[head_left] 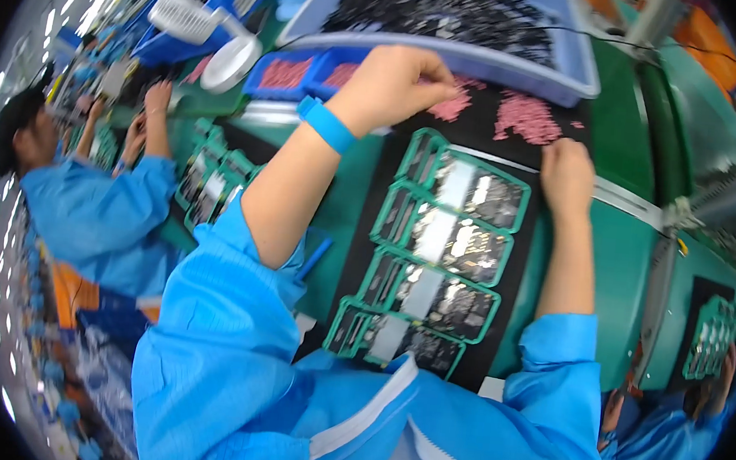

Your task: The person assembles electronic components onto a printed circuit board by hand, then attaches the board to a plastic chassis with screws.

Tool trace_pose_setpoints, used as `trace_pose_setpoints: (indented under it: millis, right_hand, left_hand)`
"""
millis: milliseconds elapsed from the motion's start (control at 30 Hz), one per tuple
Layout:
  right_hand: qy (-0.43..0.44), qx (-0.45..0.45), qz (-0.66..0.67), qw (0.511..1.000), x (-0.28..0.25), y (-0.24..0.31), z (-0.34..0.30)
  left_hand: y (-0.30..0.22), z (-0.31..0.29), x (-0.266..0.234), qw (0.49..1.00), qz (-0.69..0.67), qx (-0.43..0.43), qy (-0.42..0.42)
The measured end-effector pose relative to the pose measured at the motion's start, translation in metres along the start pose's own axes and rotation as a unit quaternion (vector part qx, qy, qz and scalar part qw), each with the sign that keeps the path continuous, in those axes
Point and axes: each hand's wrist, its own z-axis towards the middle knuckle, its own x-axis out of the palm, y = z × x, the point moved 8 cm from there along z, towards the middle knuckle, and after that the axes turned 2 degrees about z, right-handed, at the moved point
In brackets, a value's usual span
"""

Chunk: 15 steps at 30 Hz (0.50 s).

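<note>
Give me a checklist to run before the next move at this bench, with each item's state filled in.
1. Left hand over the pile of small pink parts: ok, fingers curled down onto it.
2. Part actually pinched in the left hand: cannot tell, fingertips hidden.
3. Right hand at the top right corner of the green-framed trays: ok, resting there.
4. Trays in one row on the black mat: ok, four frames lie end to end.
5. Second pink pile free of hands: ok.
6. Blue bin of dark parts out of the hands' way: ok, behind the piles.
</note>
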Motion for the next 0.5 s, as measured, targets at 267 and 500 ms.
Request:
trace_pose_setpoints:
  millis: [267, 500]
  right_hand:
    - [0.03, 0.006, 0.052, 0.998, 0.008, -0.013, 0.001]
    - [0.043, 0.015, 0.042, 0.998, 0.013, -0.025, 0.0]
  left_hand:
    - [-0.063, -0.181, -0.144, 0.923, -0.28, -0.086, -0.249]
    - [-0.039, -0.318, -0.145, 0.861, -0.093, -0.362, -0.344]
